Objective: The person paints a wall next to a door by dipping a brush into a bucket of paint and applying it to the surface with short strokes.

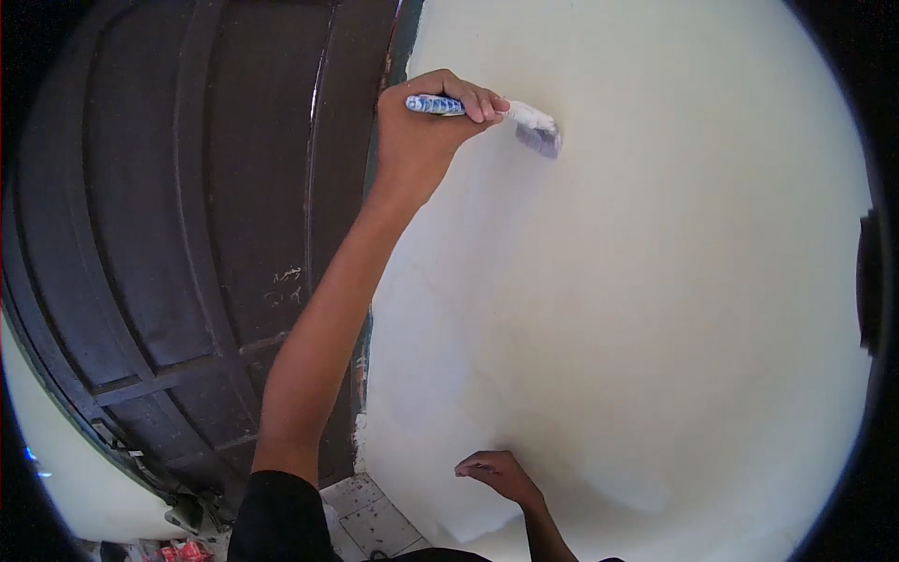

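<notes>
My left hand [448, 101] is raised high against the wall and closed around a paintbrush [532, 116]. The brush has a blue and white patterned handle whose end sticks out to the left of my fingers. Its white-smeared head and greyish bristles touch the pale wall [655, 281]. Lower down, my right hand [501, 473] hovers in front of the same wall, fingers loosely bent and apart from the thumb, with nothing seen in it.
A dark brown panelled door [253, 187] stands left of the wall, its frame edge chipped and paint-marked. Speckled floor tiles [375, 515] lie at the bottom. Red items [185, 551] sit at the lower left. A dark object [869, 281] is at the right edge.
</notes>
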`<action>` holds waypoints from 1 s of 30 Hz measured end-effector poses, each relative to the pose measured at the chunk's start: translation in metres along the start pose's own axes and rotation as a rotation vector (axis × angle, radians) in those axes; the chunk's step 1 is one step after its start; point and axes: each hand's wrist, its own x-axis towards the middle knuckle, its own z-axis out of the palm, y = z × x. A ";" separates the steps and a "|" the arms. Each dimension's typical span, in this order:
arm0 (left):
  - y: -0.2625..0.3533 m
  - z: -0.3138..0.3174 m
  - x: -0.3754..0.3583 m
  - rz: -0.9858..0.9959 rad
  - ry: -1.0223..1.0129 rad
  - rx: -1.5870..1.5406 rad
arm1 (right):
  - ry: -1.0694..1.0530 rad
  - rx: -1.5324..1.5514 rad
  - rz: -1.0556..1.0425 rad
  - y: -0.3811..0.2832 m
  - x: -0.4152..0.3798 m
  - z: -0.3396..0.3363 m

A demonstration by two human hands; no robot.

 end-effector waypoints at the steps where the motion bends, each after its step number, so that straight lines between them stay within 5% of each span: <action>1: -0.001 -0.001 -0.002 0.055 0.027 -0.046 | -0.006 0.002 0.004 0.000 0.002 0.001; 4: -0.008 -0.009 -0.042 -0.016 0.181 -0.166 | 0.010 0.012 -0.021 0.002 0.005 0.001; 11: -0.004 -0.024 -0.229 -0.469 0.067 -0.051 | -0.044 -0.001 0.000 0.010 0.012 0.002; 18: 0.022 -0.018 -0.250 -0.847 -0.196 0.333 | -0.150 0.004 -0.072 0.009 0.025 0.014; 26: 0.002 0.005 -0.099 -0.460 -0.106 0.226 | -0.135 -0.028 -0.134 -0.002 0.026 0.024; 30: 0.015 0.007 -0.052 -0.109 0.012 -0.030 | -0.117 -0.013 -0.139 0.003 0.024 0.026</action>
